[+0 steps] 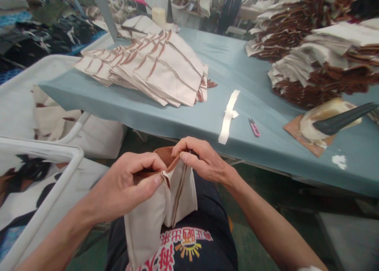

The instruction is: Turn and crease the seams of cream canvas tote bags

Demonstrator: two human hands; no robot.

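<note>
A cream fabric piece (pixel 148 219) with brown seam lines and a brown inner side hangs over my lap, gripped along its upper edge. My left hand (pixel 136 180) pinches that edge, thumb on the cream face and fingers behind it. A little to the right, my right hand (pixel 201 158) pinches the same edge between thumb and fingers. Between the two hands the edge bends, and the brown inside shows. Beyond, on the table, lie a white strip (pixel 227 119) and small pink thread snips (pixel 254 128).
On the blue-covered table (pixel 207 125) lies a fanned stack of cream pieces (pixel 160 66). Tall brown-and-cream stacks (pixel 322 66) stand at the right, near a black-handled tool (pixel 340 121) on a brown square. White bins (pixel 74 160) with fabric crowd the left side.
</note>
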